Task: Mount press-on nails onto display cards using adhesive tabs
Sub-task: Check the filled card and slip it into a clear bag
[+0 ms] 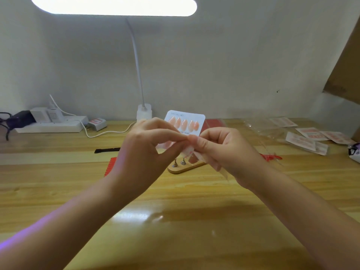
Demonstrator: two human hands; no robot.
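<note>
A white display card [187, 116] with several peach press-on nails [184, 123] in a row is held upright above the wooden table. My left hand [144, 147] pinches the card's lower part with thumb and fingers. My right hand [220, 151] pinches the card's lower right edge together with a thin clear sheet [224, 172] that hangs below the palm. The card's bottom half is hidden behind my fingers. Under my hands stands a wooden nail stand [185, 169] with small metal pegs [179, 162].
A desk lamp [144, 112] stands at the back centre, a power strip [50, 123] with plugs at back left. A black tool [107, 150] and a red sheet [110, 167] lie left. Clear bags and packets [307, 139] lie at right, with red scraps [271, 157].
</note>
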